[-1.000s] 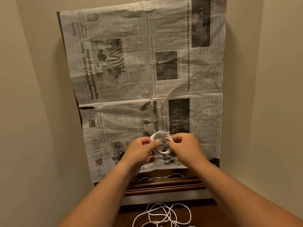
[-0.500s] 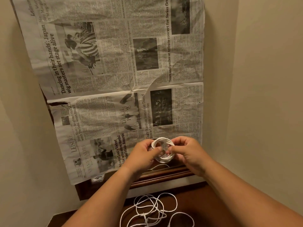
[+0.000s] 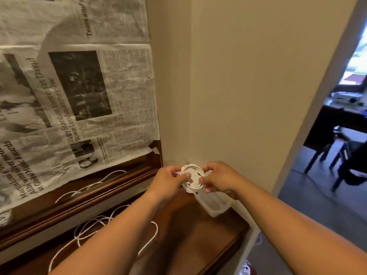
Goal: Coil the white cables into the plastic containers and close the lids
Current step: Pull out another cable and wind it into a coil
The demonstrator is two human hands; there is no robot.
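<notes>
A tight coil of white cable (image 3: 193, 178) is pinched from both sides, by my left hand (image 3: 168, 180) and my right hand (image 3: 219, 178). It hovers just above a small translucent plastic container (image 3: 213, 203) that stands open at the right end of the brown wooden table (image 3: 198, 235), close to the wall corner. Whether the coil touches the container's rim I cannot tell. A second white cable (image 3: 103, 225) lies loose and tangled on the table under my left forearm, partly hidden by it.
Newspaper (image 3: 79, 96) covers a mirror leaning at the back, which reflects the loose cable. A beige wall (image 3: 238, 86) closes the right side. Beyond a doorway at far right stand a dark table and chairs (image 3: 341, 147). The table's right edge drops off.
My view has swung to the right and down. Both hands carried the coiled cable to the right, from in front of the newspaper to over the open container at the table's corner.
</notes>
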